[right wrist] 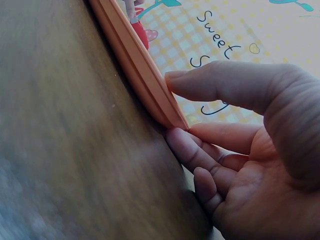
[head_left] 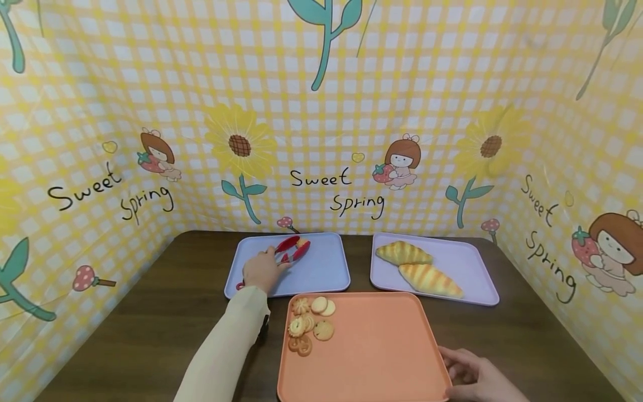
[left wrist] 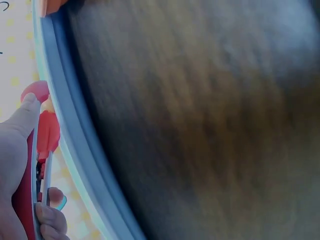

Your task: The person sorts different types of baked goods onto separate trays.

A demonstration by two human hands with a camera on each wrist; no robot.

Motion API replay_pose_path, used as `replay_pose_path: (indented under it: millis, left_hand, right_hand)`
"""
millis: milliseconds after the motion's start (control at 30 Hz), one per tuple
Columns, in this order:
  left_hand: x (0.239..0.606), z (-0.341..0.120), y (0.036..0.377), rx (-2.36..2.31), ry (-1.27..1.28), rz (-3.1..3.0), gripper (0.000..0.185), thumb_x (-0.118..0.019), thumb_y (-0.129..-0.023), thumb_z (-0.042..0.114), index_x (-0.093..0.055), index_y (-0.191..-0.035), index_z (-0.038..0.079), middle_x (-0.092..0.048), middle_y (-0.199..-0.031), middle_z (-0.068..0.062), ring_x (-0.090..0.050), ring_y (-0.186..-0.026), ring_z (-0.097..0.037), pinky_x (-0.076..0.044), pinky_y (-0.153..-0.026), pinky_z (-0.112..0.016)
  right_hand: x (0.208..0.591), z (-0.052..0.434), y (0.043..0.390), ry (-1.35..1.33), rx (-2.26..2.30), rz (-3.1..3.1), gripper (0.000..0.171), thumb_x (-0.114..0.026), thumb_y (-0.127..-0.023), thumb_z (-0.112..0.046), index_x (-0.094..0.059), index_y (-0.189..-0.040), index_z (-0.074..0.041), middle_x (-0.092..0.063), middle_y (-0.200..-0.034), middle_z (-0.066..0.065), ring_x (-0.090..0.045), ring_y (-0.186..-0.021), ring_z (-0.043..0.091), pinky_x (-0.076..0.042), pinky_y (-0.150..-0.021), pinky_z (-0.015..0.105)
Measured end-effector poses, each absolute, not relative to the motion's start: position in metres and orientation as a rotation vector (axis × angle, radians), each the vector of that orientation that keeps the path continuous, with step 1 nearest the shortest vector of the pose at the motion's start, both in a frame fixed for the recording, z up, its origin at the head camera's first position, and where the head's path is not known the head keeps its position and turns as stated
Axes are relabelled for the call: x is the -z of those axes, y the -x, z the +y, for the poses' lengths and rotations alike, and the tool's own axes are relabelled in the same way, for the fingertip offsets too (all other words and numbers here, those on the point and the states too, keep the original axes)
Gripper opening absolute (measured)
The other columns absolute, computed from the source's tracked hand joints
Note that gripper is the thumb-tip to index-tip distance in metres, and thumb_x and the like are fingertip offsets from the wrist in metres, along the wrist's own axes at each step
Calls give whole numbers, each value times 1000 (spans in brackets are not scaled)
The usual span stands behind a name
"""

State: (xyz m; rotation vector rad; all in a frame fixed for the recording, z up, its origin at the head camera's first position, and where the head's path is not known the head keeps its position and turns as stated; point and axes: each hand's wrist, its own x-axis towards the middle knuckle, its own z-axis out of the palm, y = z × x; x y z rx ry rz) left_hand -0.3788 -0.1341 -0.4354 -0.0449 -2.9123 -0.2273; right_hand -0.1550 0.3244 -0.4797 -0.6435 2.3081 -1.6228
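Observation:
Over the blue tray, my left hand grips a pair of red-tipped tongs. A small tan piece, like a cookie, shows at the tong tips; in the left wrist view it is mostly hidden between the red ends. At the lower right, my right hand holds the edge of the orange tray, thumb on the rim and fingers against the outside. Several cookies, among them a pretzel-shaped one, lie in this tray's far left corner.
A lilac tray at the back right carries two croissant-like breads. All three trays stand on a dark wooden table. A yellow checked cloth hangs behind and along both sides.

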Motion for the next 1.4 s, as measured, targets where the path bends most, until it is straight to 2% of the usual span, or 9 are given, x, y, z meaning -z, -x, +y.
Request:
replay_pose_path:
  millis: [133, 367, 533, 733, 1100, 1400]
  left_hand:
    - [432, -132, 378, 220, 17, -2939, 65, -64, -91, 57, -55, -120, -1, -66, -99, -24, -66, -76, -41, -53, -59, -54]
    - [428, -131, 375, 230, -109, -3012, 86, -60, -90, 64, -44, -128, -12, -60, -98, -28, -65, -73, -40, -52, -57, -54]
    - [431, -133, 378, 232, -105, -2992, 88, -60, -90, 64, -43, -128, -13, -60, -98, -28, -65, -76, -41, -52, -58, -55]
    - [431, -138, 373, 244, -72, -2951, 85, -63, -88, 64, -47, -123, -12, -61, -93, -25, -65, -70, -38, -52, -54, -50]
    - [425, -148, 359, 316, 85, -2879, 91, -64, -86, 66, -47, -128, -13, -62, -100, -29, -63, -62, -35, -53, -56, -47]
    - [421, -158, 348, 319, 165, -2907, 99, -64, -83, 69, -43, -135, -13, -62, -104, -28, -64, -70, -33, -55, -69, -47]
  right_hand:
    - [480, 324, 155, 651, 1616, 2320, 65, -70, -89, -2, -36, -138, 21, -59, -108, -4, -63, -89, 8, -52, -71, 27]
    - [479, 324, 155, 637, 1598, 2333, 65, -71, -89, -3, -36, -139, 21, -59, -108, -4, -62, -89, 8, -51, -71, 27]
    - [480, 324, 155, 682, 1596, 2359, 63, -70, -88, -1, -39, -139, 19, -59, -108, -5, -62, -89, 6, -51, -71, 26]
    - [481, 323, 155, 696, 1600, 2355, 62, -71, -88, 0, -40, -139, 18, -59, -108, -5, -61, -89, 6, -51, -71, 26]
    - [481, 325, 155, 683, 1602, 2337, 61, -70, -89, -2, -41, -139, 16, -60, -108, -9, -62, -90, 6, -51, -71, 27]
    - [480, 325, 155, 709, 1616, 2325, 60, -70, -90, -2, -42, -141, 14, -60, -109, -9, -63, -91, 7, -52, -72, 27]
